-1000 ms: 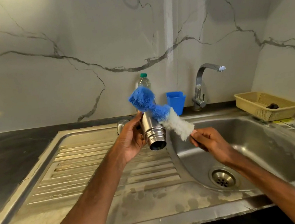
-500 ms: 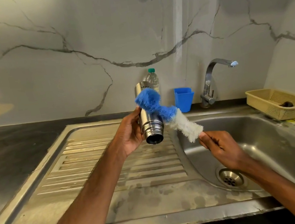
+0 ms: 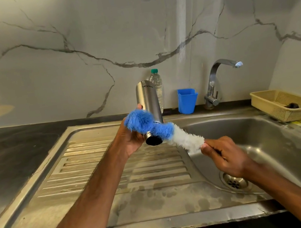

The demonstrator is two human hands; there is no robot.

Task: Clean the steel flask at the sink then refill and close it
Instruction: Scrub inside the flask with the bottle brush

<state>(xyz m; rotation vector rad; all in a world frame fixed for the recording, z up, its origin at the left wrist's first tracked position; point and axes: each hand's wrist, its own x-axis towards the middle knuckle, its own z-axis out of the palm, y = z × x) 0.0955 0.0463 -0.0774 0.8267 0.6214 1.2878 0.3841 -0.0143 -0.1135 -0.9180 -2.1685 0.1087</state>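
**Flask scrub at the sink: handling notes**

Only the head view here.

The flask (image 3: 147,102) is up in the air over the edge between the drainboard (image 3: 95,169) and the sink (image 3: 265,136). Its base is up and its open mouth tips down towards the camera. The left hand (image 3: 131,135) has its grip wrapped round the lower body near the neck. The fingers are mostly hidden behind the fluffy blue end of the brush (image 3: 159,130).

The brush lies across the outside of the flask by the neck, not inside it. The right hand (image 3: 227,157) has a tight pinch grip on the handle, right where the white bristles stop.

Handling, my guess:
- **Flask:** It's plain smooth steel, so stiff and dent-proof enough, but slick once it's wet or soapy. With the mouth down it's probably empty and light.
- **Hold:** I'd wrap round the mid-body rather than the polished neck rings.
- **Brush:** The bristles look soft and the stem looks bendy, so hold it close to the bristles for control.

Writing: the flask says "MILTON", upside down since it's inverted. There's a plastic bottle (image 3: 156,86) behind it, but I can't read any label on it.

The tap (image 3: 216,77) isn't visibly running.
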